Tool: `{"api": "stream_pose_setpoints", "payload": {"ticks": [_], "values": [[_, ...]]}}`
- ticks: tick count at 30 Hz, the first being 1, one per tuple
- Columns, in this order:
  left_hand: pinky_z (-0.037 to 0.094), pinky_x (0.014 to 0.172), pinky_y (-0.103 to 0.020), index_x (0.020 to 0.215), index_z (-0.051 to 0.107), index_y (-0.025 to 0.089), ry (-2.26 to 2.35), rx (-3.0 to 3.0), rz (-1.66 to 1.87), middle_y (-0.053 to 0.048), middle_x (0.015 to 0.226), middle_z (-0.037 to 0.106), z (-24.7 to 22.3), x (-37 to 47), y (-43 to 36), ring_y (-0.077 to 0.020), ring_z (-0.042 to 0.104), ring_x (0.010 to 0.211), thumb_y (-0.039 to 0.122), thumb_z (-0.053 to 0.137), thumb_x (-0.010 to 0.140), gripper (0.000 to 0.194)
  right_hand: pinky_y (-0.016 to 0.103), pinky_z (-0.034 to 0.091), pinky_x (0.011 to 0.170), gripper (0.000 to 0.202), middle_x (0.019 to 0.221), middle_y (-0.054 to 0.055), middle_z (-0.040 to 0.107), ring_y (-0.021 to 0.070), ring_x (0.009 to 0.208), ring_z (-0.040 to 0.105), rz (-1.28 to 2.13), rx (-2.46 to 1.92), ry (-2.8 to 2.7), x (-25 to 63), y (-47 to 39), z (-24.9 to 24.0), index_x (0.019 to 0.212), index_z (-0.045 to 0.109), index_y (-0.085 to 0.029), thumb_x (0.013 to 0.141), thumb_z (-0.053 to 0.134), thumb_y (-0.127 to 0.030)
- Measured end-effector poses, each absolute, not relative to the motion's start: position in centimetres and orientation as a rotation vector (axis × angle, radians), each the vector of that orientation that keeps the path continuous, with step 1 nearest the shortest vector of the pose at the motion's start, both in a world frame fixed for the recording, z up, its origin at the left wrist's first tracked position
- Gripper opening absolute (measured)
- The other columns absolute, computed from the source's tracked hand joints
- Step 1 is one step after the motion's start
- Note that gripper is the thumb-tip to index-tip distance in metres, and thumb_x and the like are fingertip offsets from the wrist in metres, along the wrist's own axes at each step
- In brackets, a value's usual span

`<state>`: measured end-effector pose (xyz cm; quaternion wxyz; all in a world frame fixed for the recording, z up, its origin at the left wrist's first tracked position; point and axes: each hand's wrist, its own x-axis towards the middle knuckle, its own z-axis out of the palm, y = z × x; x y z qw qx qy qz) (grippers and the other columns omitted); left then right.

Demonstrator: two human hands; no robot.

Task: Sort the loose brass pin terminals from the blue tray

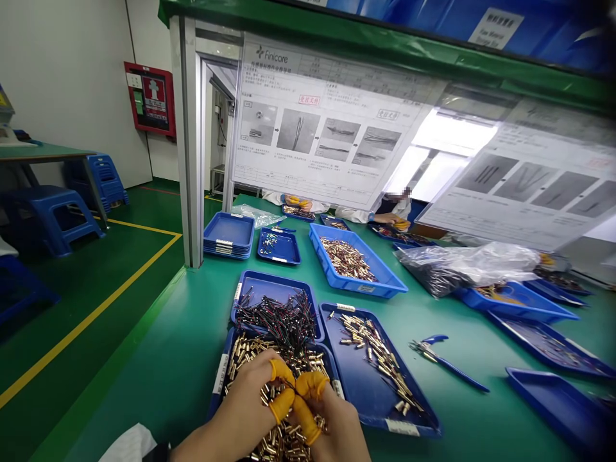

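My left hand [245, 394] and my right hand [334, 417] meet over the near blue tray [220, 372], with yellow finger cots on thumbs and forefingers. Both are closed in a pinch, fingertips touching, on a thin dark wire [294, 387]; most of it is hidden by the fingers. Beneath them, the tray is full of small brass-coloured metal sleeves [248, 350]. Just beyond, dark wires [279, 314] with some red strands lie tangled in another blue tray [274, 281]. Right of my hands, a third tray [344, 385] holds brass sleeves, some with wires attached.
Blue-handled cutters [452, 362] lie open at right. Further back are a light-blue bin [332, 273] of brass pieces, stacked trays [228, 234] and a plastic bag [471, 263]. Hanging instruction sheets [327, 167] and a metal post [188, 141] stand ahead. Co-workers' hands [298, 203] work across the table.
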<state>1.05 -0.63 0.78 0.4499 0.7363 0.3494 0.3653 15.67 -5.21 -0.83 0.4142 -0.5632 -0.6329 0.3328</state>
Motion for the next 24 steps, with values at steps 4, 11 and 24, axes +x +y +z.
{"api": "stream_pose_setpoints", "payload": {"ticks": [4,11,24], "values": [[0.038,0.062,-0.025,0.063,0.048,0.018,0.856,1.742,0.941,-0.001,0.073,0.050,1.1,1.2,-0.7,-0.0158,0.047,0.069,0.009,0.052,0.069,0.012,0.028,0.051,0.060,0.014,0.072,0.003,0.062,0.0172,0.062,0.062,1.178,-1.210,-1.299,15.5,-5.2,-0.1,0.081,0.054,-0.020,0.081,0.056,-0.033],[0.037,0.061,-0.024,0.066,0.049,0.018,0.798,1.810,0.969,-0.001,0.075,0.050,0.7,1.0,-0.5,-0.0148,0.046,0.068,0.006,0.049,0.070,0.013,0.029,0.049,0.067,0.008,0.076,0.003,0.061,0.0181,0.071,0.059,1.188,-1.295,-1.317,15.4,-5.1,0.4,0.079,0.056,-0.019,0.076,0.061,-0.025],[0.042,0.080,-0.030,0.081,0.057,0.017,0.916,2.074,0.404,-0.004,0.094,0.058,-0.7,0.8,-0.6,-0.0198,0.051,0.091,0.004,0.052,0.076,0.015,0.025,0.038,0.052,0.019,0.059,-0.002,0.052,0.0160,0.059,0.047,0.868,-1.502,-1.307,17.0,-4.6,-0.4,0.060,0.052,-0.018,0.066,0.066,-0.029]]}}
